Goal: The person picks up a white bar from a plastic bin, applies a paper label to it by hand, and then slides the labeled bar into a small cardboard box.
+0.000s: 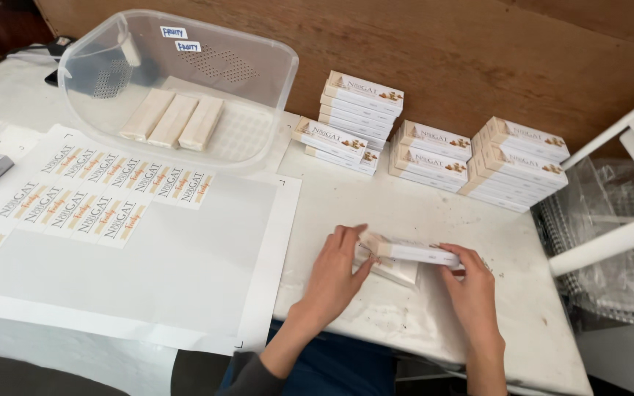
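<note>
A slim white carton [414,252] lies flat just above the white table [434,213], held between both hands. My left hand [337,273] grips its left end with the thumb near the open flap. My right hand [468,282] pinches the right end. Under the carton a pale wrapped bar [396,272] rests on the table, touching my left fingers.
Stacks of printed white cartons [361,110] [519,161] stand along the back by the wooden wall. A clear plastic tub [185,81] at the left holds three pale bars. A large sheet of stickers [104,202] lies left. White chair frame [625,235] at right.
</note>
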